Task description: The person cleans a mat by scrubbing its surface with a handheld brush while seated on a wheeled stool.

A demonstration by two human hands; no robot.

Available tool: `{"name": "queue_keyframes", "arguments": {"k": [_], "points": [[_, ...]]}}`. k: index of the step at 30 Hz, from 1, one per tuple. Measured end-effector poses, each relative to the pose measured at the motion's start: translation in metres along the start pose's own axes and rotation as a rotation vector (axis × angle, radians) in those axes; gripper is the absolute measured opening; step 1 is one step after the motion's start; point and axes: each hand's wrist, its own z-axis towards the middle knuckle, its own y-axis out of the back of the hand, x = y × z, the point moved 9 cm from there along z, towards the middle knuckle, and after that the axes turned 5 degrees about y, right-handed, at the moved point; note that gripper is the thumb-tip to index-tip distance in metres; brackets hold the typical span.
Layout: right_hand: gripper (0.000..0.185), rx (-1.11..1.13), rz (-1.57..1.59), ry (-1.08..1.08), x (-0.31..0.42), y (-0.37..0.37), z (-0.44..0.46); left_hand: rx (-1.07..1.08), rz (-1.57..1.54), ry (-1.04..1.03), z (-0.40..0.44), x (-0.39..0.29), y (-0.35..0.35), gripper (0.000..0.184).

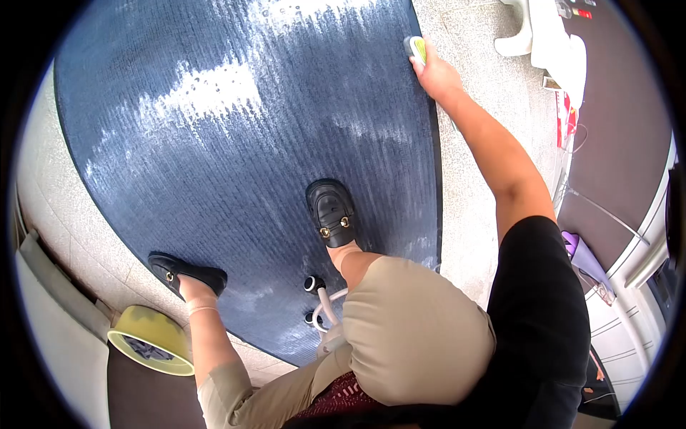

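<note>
One hand (437, 76), the right, shows, its fingers wrapped round a brush (416, 48) at the right edge of the blue mat (389, 168), long axis roughly along that edge, with white suds (221, 89) off to its left.

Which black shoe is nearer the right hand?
The right-foot shoe, out on the blue mat, is nearer the right hand; the left-foot shoe sits farther away, at the mat's edge.

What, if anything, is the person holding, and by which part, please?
The right hand holds a small green-grey object, possibly a brush, apparently by its green side; finger placement is unclear. The left hand is out of view.
</note>
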Motion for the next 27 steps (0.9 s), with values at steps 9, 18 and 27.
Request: {"name": "queue_keyframes", "arguments": {"k": [9,18,27], "points": [[0.074,-0.173,0.258,-0.078,0.053,0.011,0.055,-0.027,-0.387,0.227,-0.036,-0.017,-0.024,0.082],[0.07,0.111,0.182,0.219,0.127,-0.041,-0.087,-0.014,-0.312,0.197,-0.01,0.01,-0.002,0.08],[0.071,0.014,0.291,0.081,0.185,0.003,-0.004,-0.025,-0.514,0.409,-0.044,-0.014,-0.024,0.084]]}}
